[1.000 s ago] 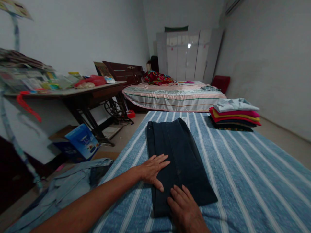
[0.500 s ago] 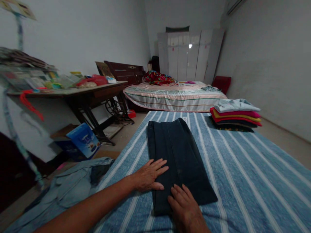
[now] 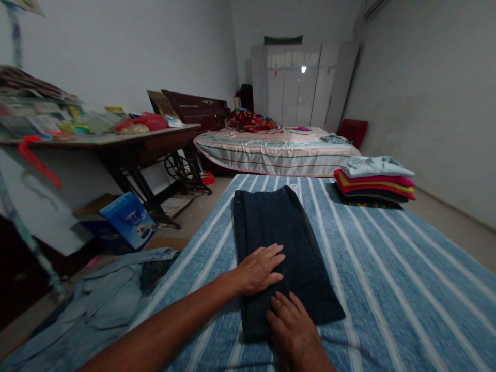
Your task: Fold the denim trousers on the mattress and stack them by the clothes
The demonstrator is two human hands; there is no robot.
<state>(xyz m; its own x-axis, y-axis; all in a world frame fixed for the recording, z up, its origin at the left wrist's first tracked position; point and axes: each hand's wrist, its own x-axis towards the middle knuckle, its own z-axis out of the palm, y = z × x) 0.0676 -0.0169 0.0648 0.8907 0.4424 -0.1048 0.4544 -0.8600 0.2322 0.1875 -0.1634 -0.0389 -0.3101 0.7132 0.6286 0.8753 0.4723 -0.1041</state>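
Note:
Dark navy trousers (image 3: 279, 222), folded lengthwise into a long flat shape, lie on a blue-and-white striped bedspread (image 3: 372, 289) in front of me. My left hand (image 3: 261, 268) rests flat on the middle of the trousers, palm down with the fingers stretched out. Near their close end, my right hand (image 3: 292, 325) lies on the cloth with its fingers extended over the edge; part of its thumb side is hidden. Neither hand grips the fabric.
A stack of folded clothes (image 3: 374, 183) sits at the bed's far right. Light blue denim garments (image 3: 112, 299) lie at the lower left, beside a blue box (image 3: 129, 219). Left stands a cluttered sewing table (image 3: 127, 138). Another bed (image 3: 271, 155) and wardrobe (image 3: 298, 88) are farther back.
My left hand has slid to the right across the trousers, from their left side to the middle. The right hand stays almost where it was. The view has shifted slightly.

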